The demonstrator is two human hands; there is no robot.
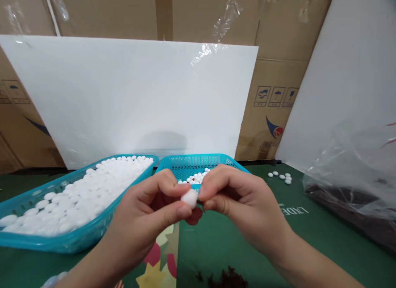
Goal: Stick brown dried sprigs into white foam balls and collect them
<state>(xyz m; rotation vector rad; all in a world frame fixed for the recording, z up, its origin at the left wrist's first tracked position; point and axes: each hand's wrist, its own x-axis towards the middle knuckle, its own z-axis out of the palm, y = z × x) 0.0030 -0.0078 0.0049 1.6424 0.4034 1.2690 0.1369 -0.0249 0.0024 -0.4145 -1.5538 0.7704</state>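
A small white ball (189, 198) is pinched between the thumb and index finger of my left hand (151, 205). Close against the ball's right side, my right hand (239, 201) has its thumb and fingertips pressed together; whatever lies between them is too small to make out. Behind my hands stands a blue basket (198, 159) with white balls (198, 178) in it, at least one bearing a reddish-brown bit. To the left, a longer blue basket (66, 242) is filled with white balls (89, 193).
Dark brown bits (229, 278) lie at the front of the green table surface (204, 246). Several loose balls (282, 177) rest at the right, near a clear plastic bag (343, 197) with dark brown material. A white board (148, 94) and cardboard boxes (278, 73) stand behind.
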